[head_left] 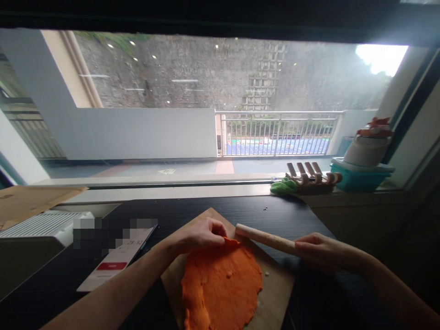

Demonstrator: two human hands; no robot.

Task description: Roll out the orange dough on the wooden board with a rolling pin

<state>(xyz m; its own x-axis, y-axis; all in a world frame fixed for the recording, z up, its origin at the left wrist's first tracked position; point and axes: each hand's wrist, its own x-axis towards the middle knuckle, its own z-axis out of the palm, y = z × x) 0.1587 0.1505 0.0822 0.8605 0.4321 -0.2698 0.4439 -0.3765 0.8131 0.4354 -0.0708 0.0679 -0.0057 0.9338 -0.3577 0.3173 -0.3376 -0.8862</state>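
A flat, uneven sheet of orange clay or dough (pixel 227 279) lies on a wooden board (pixel 278 284) set cornerwise on the dark table. My left hand (pixel 202 236) pinches the far edge of the sheet between thumb and fingers, and a small fold stands up there. Along the left side the sheet looks doubled or creased. My right hand (pixel 318 250) grips the near end of a pale rolling pin (pixel 264 236), whose other end reaches over the board's right edge. A few small crumbs sit on the board right of the sheet.
Left of the board a phone or tablet (pixel 120 259) rests on the black table (pixel 165 206). A white radiator (pixel 44 227) with cardboard (pixel 34 201) stands farther left. On the sill are a green cloth (pixel 283 186), a clip rack (pixel 311 176) and a teal box (pixel 360 176).
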